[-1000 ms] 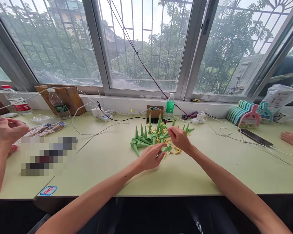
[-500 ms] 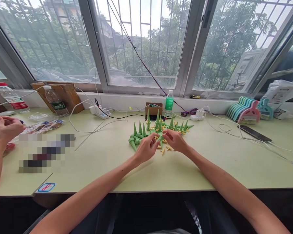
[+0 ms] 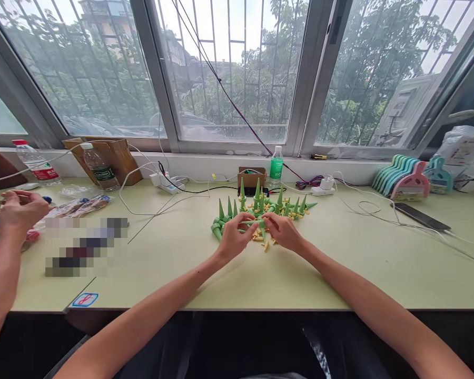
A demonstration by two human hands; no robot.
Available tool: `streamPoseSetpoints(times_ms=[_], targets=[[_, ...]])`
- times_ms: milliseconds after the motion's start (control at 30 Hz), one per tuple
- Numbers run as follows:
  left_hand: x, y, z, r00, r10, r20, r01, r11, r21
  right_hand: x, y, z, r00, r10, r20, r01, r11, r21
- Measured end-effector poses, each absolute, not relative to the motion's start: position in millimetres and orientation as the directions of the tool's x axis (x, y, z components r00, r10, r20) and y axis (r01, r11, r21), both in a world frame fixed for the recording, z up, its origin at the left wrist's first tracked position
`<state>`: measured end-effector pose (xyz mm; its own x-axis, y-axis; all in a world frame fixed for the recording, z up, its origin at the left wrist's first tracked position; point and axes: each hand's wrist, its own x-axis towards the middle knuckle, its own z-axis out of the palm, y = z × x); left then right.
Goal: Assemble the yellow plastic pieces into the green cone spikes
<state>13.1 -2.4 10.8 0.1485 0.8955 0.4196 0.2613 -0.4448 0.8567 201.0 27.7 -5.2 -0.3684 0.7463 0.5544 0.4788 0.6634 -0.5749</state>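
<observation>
My left hand (image 3: 237,234) is closed around a green plastic watering spike (image 3: 256,222), which lies roughly level between my hands. At the spike's right end, my right hand (image 3: 283,231) pinches with its fingertips; what exactly they grip there is partly hidden. Just beyond my hands stand several upright green watering spikes (image 3: 279,200), with more lying on their sides (image 3: 217,228). Small yellow plastic pieces (image 3: 266,245) are scattered on the table beneath and among the spikes.
Behind the spikes are a small brown box (image 3: 252,172), a green-labelled bottle (image 3: 276,166) and a power strip (image 3: 169,184). Rightward lie a phone (image 3: 418,217), cables and pink and teal clips (image 3: 408,179). Another person's hand (image 3: 19,210) works at far left near plastic bags (image 3: 79,205).
The spike between my hands has turned from slanting to nearly level. My fingers have shifted slightly along it. The whole view has moved a little to the left.
</observation>
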Motion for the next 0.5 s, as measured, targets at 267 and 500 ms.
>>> streamPoseSetpoints(times_ms=[267,500], targets=[[14.6,3.6,6.8,0.164,0.893,0.418,0.205,-0.446,0.871,199.8,22.8,-3.8,-0.399,0.747,0.532,0.484,0.664,-0.569],[13.5,5.8,4.5,0.17,0.893,0.417,0.316,-0.45,0.835,201.2,26.2,-5.3,-0.439,0.716,0.543,0.483,0.698,-0.53]])
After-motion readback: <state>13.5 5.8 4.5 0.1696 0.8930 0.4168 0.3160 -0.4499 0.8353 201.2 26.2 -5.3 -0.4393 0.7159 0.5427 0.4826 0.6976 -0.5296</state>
